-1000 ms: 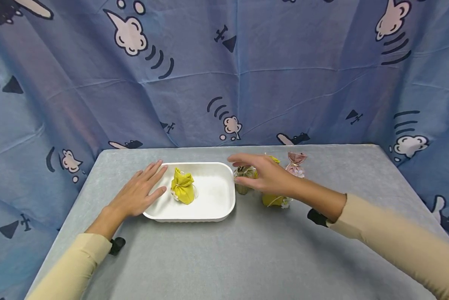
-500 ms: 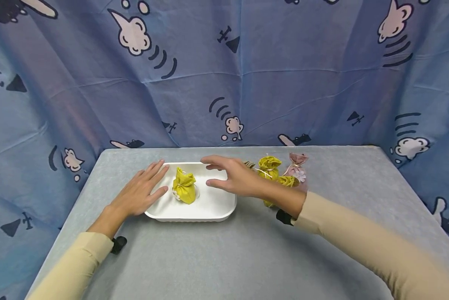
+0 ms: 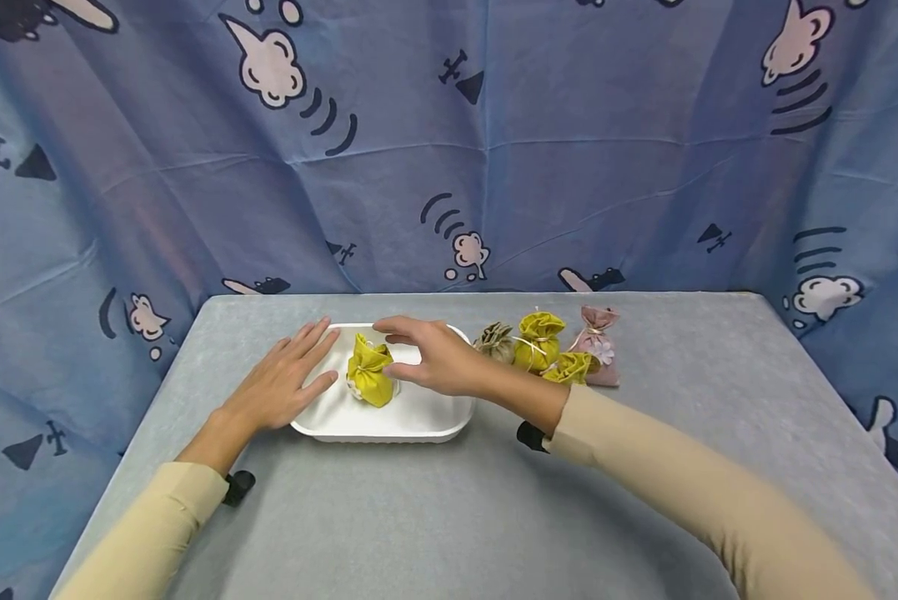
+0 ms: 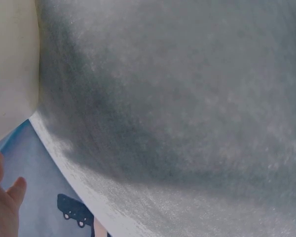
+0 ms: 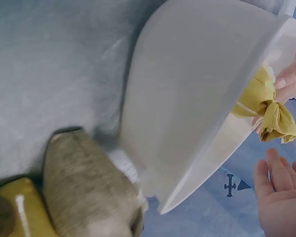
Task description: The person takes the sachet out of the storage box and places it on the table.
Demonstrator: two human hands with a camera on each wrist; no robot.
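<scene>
A white tray [image 3: 418, 423] holds one yellow drawstring pouch [image 3: 370, 377], upright with a tied neck and a white flower trim. My left hand [image 3: 278, 385] rests at the tray's left rim, its fingers extended. Over the tray's right half is my right hand [image 3: 441, 360], thumb and fingers parted, with nothing gripped. Its thumb tip overlaps the pouch's right edge in the head view. From the right wrist, a gap shows between the right hand [image 5: 282, 200] and the yellow pouch [image 5: 271, 111].
Right of the tray stand an olive-brown pouch [image 3: 496, 342], a yellow pouch [image 3: 539, 337], another yellow pouch [image 3: 571, 367] lower down, and a pink pouch [image 3: 599, 343]. A patterned blue curtain [image 3: 388, 167] hangs behind the grey table [image 3: 388, 525].
My right hand has moved left from over the pouches beside the tray to the yellow pouch inside it, uncovering the ones at the right. The left hand stays at the rim.
</scene>
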